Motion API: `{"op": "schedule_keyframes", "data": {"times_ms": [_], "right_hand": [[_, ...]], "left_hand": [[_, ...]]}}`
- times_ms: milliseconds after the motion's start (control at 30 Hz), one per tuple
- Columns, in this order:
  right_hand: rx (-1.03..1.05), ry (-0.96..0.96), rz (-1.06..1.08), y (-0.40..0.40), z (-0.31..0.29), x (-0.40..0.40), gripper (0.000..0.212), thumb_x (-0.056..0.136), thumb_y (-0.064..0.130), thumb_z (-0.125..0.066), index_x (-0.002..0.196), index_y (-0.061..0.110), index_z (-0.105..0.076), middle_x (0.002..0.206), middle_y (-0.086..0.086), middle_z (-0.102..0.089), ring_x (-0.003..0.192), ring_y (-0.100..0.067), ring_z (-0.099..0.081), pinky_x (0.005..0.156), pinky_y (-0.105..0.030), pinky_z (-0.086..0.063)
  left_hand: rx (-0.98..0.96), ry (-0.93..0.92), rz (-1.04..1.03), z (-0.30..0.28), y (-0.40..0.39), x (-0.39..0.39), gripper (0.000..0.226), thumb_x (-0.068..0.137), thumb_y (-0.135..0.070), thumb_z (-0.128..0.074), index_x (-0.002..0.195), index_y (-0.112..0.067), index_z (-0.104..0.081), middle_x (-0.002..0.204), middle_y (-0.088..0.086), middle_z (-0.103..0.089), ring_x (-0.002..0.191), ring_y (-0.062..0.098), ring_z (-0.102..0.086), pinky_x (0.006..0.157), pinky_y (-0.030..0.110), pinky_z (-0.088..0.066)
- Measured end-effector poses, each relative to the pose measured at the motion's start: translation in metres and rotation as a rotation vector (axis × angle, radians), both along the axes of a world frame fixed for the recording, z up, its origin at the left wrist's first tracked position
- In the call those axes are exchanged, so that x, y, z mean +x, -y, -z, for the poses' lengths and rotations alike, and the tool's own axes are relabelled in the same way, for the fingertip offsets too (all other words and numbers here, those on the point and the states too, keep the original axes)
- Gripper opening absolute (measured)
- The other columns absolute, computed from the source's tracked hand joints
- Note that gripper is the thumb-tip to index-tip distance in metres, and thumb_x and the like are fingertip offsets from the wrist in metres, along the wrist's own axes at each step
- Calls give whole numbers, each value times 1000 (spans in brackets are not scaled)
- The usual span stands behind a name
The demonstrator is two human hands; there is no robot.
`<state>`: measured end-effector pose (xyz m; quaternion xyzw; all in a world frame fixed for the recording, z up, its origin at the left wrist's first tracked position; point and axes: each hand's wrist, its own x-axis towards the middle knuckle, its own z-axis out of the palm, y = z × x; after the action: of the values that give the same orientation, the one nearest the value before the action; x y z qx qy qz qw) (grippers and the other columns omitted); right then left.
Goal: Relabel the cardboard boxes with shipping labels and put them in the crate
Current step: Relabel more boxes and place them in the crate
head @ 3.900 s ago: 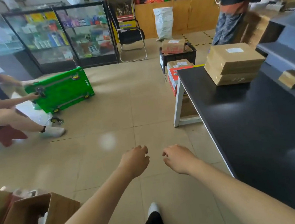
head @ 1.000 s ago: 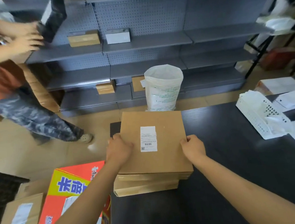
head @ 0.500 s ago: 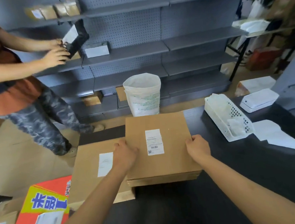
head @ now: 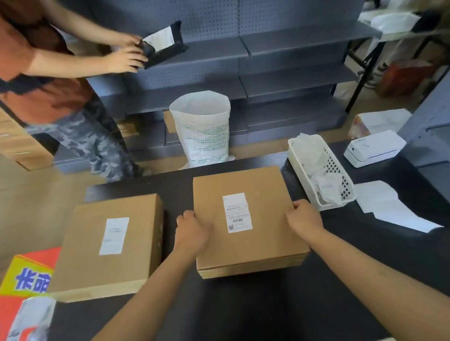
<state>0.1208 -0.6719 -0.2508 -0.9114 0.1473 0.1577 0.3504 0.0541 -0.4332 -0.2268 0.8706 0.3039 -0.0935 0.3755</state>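
Note:
A flat cardboard box with a white printed label lies on the black table in front of me. My left hand grips its left edge and my right hand grips its right edge. A second flat cardboard box with a paler label lies to the left, apart from the first, overhanging the table's left edge. No crate is in view.
A white perforated basket with crumpled paper stands right of the held box; a white label printer and loose label sheets lie further right. A red and yellow carton sits at lower left. A person handles a black parcel at the grey shelves; a white sack stands beyond the table.
I lifted the top box off the stack and shifted it right; it now rests on the table beside the lower box. The view also turned right, bringing the printer into sight.

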Motion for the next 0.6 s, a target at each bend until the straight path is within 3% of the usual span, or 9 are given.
{"op": "schedule_keyframes", "data": {"times_ms": [167,267,367,500,600], "right_hand": [[-18,-28,19,17,12,9,25,96,21,-44,113,9,-59,102,-9,-63,78,-20,-56,53,-27,-36],[-1,-41,32,25,21,8,22,96,20,-44,110,11,-58,93,-3,-58,68,-13,-51,50,-25,-33],[12,-67,36,35,31,12,20,96,18,-44,106,10,-59,96,-4,-61,75,-17,-54,53,-27,-36],[15,-101,-4,44,45,22,15,97,19,-43,100,12,-56,95,-4,-60,72,-15,-52,50,-25,-34],[53,-103,-20,49,54,27,11,97,21,-45,103,15,-53,95,-1,-57,74,-13,-51,51,-22,-33]], "left_hand": [[-26,-1,27,12,13,10,49,91,-21,-58,134,-7,-41,133,12,-47,109,27,-55,90,39,-51],[-37,-14,37,24,19,13,46,90,-20,-58,131,-6,-43,129,13,-49,107,28,-56,88,40,-51],[-40,-25,26,34,28,17,47,90,-21,-58,132,-7,-43,131,11,-47,109,26,-54,90,36,-50],[-59,-76,-7,52,35,21,41,89,-19,-58,124,-2,-50,126,16,-52,104,27,-56,85,37,-49],[-83,-81,-79,64,43,19,38,88,-19,-60,122,-8,-47,123,10,-50,99,20,-53,78,30,-46]]}}
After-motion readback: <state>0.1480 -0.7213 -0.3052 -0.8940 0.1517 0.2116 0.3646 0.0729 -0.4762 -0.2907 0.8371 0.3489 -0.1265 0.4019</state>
